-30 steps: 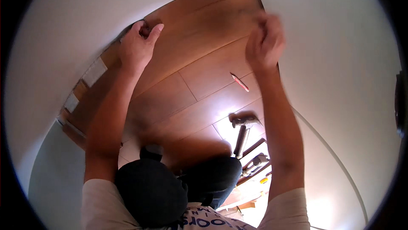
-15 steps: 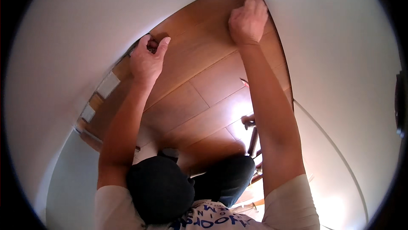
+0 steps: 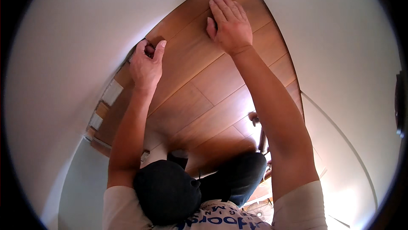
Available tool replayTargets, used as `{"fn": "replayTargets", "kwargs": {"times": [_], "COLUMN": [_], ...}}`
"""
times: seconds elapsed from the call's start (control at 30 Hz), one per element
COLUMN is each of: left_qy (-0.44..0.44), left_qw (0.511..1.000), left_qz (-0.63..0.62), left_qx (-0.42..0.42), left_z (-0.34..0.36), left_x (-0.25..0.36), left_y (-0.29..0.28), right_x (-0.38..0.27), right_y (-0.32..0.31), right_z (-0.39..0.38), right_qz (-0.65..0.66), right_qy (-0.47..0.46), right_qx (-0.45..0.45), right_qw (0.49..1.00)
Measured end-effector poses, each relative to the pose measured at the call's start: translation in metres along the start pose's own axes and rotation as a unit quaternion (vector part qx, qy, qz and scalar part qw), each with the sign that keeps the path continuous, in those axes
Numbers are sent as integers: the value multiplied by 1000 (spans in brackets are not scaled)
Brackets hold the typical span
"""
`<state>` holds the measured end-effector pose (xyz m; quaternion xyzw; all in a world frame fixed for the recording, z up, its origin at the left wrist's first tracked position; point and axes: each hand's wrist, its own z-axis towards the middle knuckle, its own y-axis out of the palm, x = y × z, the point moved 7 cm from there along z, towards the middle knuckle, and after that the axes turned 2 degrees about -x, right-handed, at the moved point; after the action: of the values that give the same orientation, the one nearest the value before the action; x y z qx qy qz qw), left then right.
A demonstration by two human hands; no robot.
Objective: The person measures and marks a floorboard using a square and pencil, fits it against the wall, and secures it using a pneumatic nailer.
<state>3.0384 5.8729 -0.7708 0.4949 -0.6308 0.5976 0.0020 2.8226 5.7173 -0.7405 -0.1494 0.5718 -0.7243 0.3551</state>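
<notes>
Wooden floor planks (image 3: 187, 102) lie in front of me, their grain and seams running slantwise. My left hand (image 3: 146, 66) is at the planks' left edge, beside the white wall (image 3: 85, 30). Its fingers are bent down into the edge and its thumb is held apart; whatever is between them is dark and too hidden to name. My right hand (image 3: 231, 28) lies flat on the planks farther ahead, fingers stretched out, holding nothing. Pale flat blocks (image 3: 112, 93) sit in the strip between the planks and the wall.
Another white wall (image 3: 331, 47) bounds the floor on the right. By my right forearm lies a dark stick-like tool (image 3: 262, 141) with a rounded brown end. My bent knee (image 3: 250, 166) is near the bottom, and bright light shines on the planks there.
My right hand has moved left and a little nearer, from the right wall's edge, and its fingers have flattened out. My left hand stays at the same edge. The view has shifted slightly.
</notes>
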Motion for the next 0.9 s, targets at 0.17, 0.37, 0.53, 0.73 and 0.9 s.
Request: {"fn": "replayTargets", "kwargs": {"times": [0.17,0.37,0.53,0.73,0.9], "left_qy": [-9,-2,-14,-2,-17], "left_qw": [1000,998,988,993,995], "left_qz": [-11,-49,-147,-107,-93], "left_qx": [-17,-29,-43,-54,-43], "left_z": [3,0,-4,0,4], "left_x": [-6,-5,-11,1,-9], "left_y": [-1,0,-3,-4,-5], "right_x": [-1,1,-2,10,6], "right_y": [0,-6,-16,0,-2], "right_z": [3,-1,0,-7,-3], "right_qz": [7,24,31,31,49], "right_qy": [7,9,16,23,30], "right_qx": [13,20,35,19,5], "right_qw": [1000,999,999,999,998]}}
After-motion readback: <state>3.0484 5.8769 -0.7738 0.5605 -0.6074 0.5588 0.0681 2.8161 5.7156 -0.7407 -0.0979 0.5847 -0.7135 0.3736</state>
